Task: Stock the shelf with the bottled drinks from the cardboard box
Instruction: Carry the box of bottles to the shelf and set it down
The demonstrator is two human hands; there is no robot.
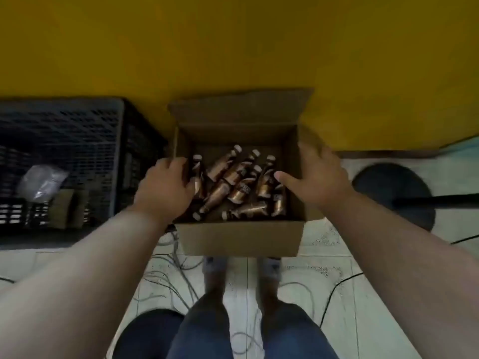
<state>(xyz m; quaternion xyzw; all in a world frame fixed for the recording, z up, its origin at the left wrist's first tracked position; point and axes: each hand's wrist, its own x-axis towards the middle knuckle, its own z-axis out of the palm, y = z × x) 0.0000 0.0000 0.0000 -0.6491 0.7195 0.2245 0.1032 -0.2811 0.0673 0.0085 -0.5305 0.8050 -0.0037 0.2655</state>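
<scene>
An open cardboard box (241, 239) stands on the floor in front of my feet, flaps up. Inside lie several small brown bottled drinks (233, 185) with pale caps, jumbled on their sides. My left hand (166, 187) rests over the box's left wall, fingers curled near the leftmost bottles. My right hand (313, 177) is over the box's right wall, fingers spread, thumb pointing in toward the bottles. Whether the left hand grips a bottle is hidden. No shelf is in view.
A black plastic crate (77, 151) holding a clear plastic bag (41, 182) stands at the left. A round black stand base (394, 193) with a pole lies at the right. Loose cables (168, 275) run over the tiled floor. A yellow wall (233, 47) is behind the box.
</scene>
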